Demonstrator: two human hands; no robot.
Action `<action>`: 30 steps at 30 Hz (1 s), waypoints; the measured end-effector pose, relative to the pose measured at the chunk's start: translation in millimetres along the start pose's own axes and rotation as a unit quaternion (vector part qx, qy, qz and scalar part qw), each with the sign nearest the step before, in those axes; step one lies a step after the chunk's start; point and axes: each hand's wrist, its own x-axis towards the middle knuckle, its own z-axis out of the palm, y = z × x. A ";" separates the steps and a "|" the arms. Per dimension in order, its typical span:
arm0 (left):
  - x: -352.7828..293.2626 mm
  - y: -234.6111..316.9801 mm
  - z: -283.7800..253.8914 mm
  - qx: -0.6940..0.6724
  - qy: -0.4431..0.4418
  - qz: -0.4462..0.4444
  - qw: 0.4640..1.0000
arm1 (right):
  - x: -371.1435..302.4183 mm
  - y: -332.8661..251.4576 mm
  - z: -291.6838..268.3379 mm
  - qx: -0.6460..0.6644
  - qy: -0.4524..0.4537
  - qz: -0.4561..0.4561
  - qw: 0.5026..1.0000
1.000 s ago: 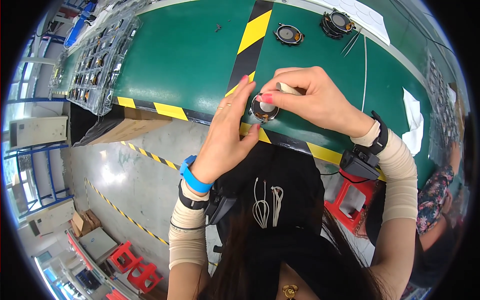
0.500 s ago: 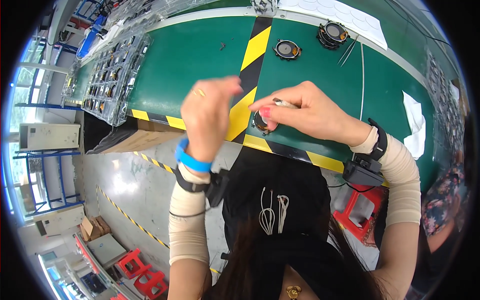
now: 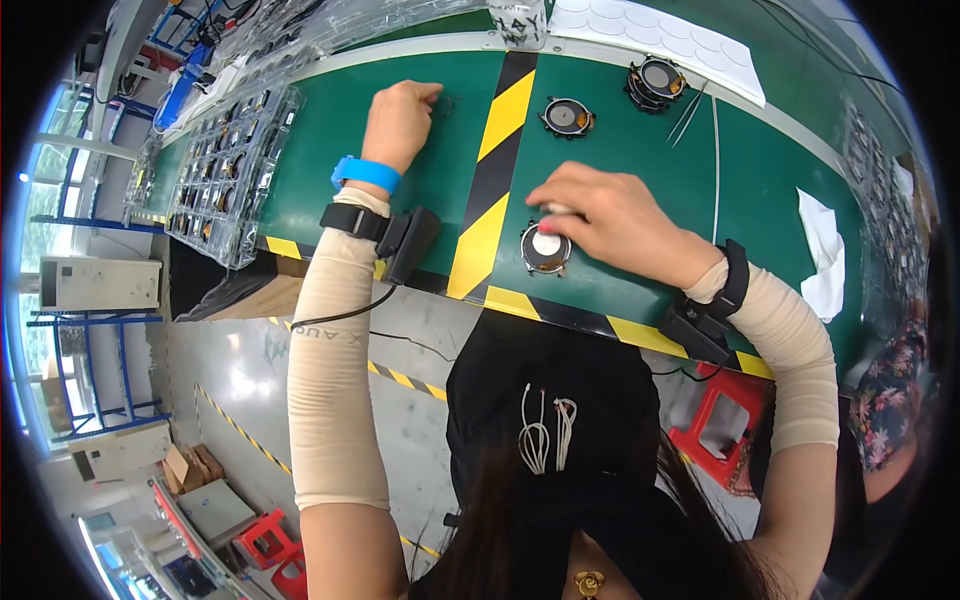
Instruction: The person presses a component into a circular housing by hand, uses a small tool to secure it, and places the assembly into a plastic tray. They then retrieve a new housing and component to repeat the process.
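Note:
My left hand (image 3: 400,122) is over the far left part of the green mat, its fingers pinched together beside some small dark bits (image 3: 450,102). Whether anything is between those fingertips I cannot make out. My right hand (image 3: 618,218) is closed around a slim pale stick (image 3: 562,209), mostly hidden by the fingers. Below its fingertips lies a round watch module (image 3: 533,262) with a dark rim. A white disc (image 3: 546,244) shows on the module's face, close to the thumb. Farther back rest another round watch module (image 3: 568,117) and a stack of similar modules (image 3: 655,82).
Tweezers (image 3: 686,118) lie beside the stack. A white sheet with round shapes (image 3: 655,38) is along the back. A white cloth (image 3: 822,255) lies at the right. Clear trays of parts (image 3: 225,170) stand at the left. Black-yellow tape (image 3: 492,240) edges and crosses the table.
My left hand has moved away from the module, forward and left to the small dark bits. My right hand has shifted slightly, and more of the module and the white disc shows.

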 end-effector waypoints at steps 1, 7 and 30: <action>-0.1 3.5 -3.3 0.034 0.011 0.000 0.999 | -0.7 1.5 -0.9 0.007 0.027 0.010 1.000; -18.7 18.4 -31.9 0.145 -0.023 -0.057 0.987 | 2.2 -17.8 -22.4 0.008 -0.079 -0.027 0.996; -157.3 143.1 -25.7 -0.188 -0.093 -0.028 0.977 | -20.2 -8.9 -17.0 -0.029 0.078 0.005 0.996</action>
